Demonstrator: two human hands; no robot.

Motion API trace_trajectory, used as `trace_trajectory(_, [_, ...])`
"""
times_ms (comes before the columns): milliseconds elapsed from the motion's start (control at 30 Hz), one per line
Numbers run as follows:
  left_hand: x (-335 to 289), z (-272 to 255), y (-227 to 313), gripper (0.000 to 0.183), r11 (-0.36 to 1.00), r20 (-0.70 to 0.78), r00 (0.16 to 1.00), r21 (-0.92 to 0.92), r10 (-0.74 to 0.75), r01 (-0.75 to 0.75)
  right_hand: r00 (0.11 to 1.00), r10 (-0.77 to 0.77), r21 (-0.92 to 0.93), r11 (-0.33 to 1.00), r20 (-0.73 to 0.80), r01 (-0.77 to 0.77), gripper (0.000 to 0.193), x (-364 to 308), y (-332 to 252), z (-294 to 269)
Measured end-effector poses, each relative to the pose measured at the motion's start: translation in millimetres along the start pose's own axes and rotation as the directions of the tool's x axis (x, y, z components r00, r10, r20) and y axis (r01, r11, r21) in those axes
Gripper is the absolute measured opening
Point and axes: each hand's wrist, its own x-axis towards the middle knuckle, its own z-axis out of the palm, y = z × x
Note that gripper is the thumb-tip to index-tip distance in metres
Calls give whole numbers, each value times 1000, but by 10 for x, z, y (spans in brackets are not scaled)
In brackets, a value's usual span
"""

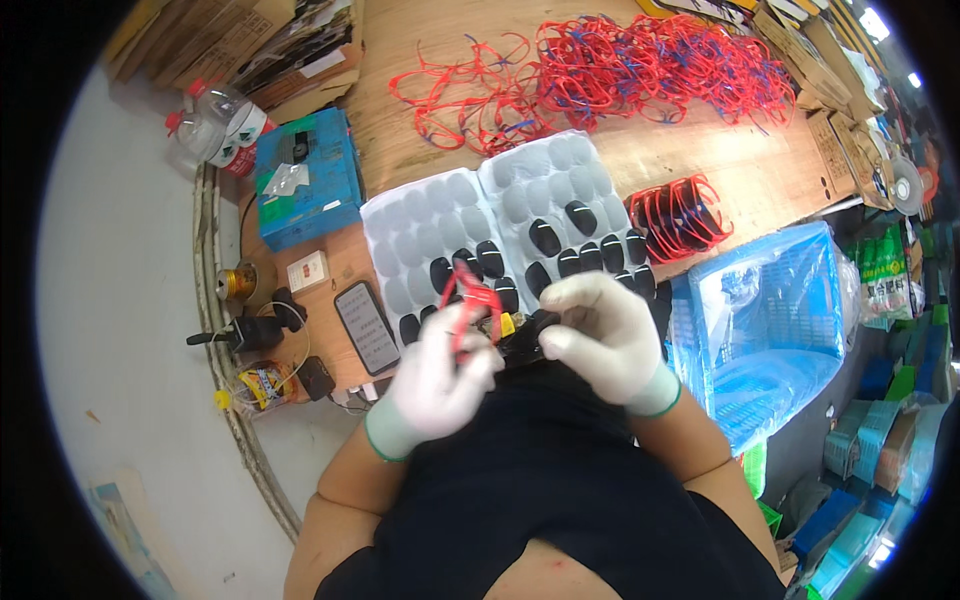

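Left hand [438, 388] curls round red glasses frame [482, 297]; right hand [606, 342] half-closed, hold unclear. Both near lens tray [425, 212], probably for quick reach.

Near the middle of the frame, the red plastic piece [482, 297] is blurred and partly hidden by the left hand [440, 380]; the right hand [605, 335] partly covers a dark piece [538, 328]. Upper left, cardboard [215, 45] runs off the top edge.
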Motion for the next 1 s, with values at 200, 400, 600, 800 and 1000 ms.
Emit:
trace_trajectory(200, [67,49,128,27,994,160,986,106,-47,30,996,-30,133,990,-79,40,20,0,132,259])
trace_trajectory(400, [75,-102,311,17,987,322,944,-111,-71,113,902,281,338,856,328,-390,29,66,173,55])
trace_trajectory(600, [35,-202,236,14,997,309,948,-26,81,-76,933,250,327,886,259,-328,28,34,97,97])
trace_trajectory(800, [56,-118,273,11,978,185,966,69,182,-198,928,283,236,910,242,-340,24,45,120,73])
trace_trajectory(1000, [84,-138,338,12,983,156,975,67,158,-170,954,247,229,932,169,-282,24,-28,21,149])
